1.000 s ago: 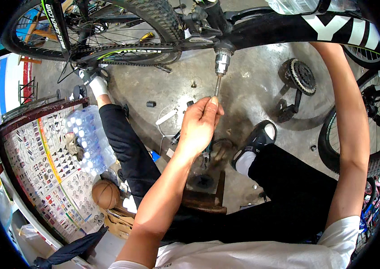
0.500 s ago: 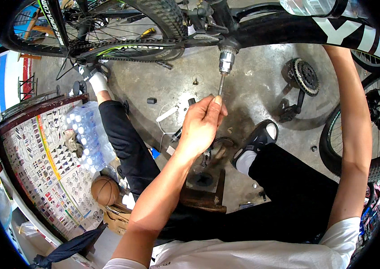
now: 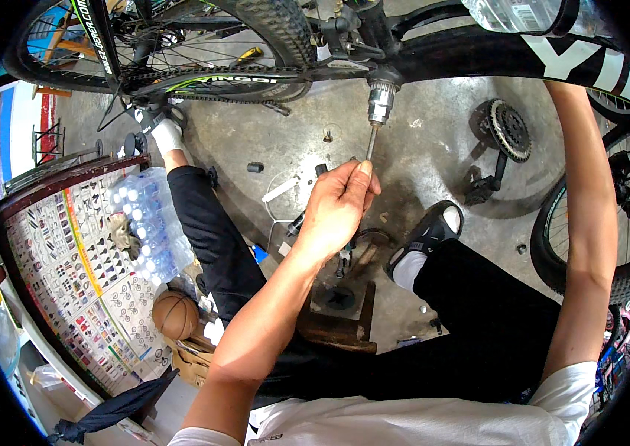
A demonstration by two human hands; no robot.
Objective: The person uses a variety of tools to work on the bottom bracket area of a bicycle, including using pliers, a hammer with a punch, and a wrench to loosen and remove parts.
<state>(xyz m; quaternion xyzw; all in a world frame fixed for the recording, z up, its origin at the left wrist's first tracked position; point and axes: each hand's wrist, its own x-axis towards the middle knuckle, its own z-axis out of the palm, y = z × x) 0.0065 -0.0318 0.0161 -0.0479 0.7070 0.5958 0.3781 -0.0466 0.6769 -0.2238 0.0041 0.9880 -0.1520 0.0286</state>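
Silver socket tool projects beyond the left hand

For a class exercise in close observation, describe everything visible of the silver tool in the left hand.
The silver tool looks metallic: a wide, shiny cylinder with a ridged upper band, narrowing to a thin, straight shaft. Its wide end meets the black bicycle frame where the tubes join; whether it goes in cannot be seen. It slants, its shaft end pointing back toward the person and slightly left. The left hand pinches the shaft between thumb and fingers, hiding its end.
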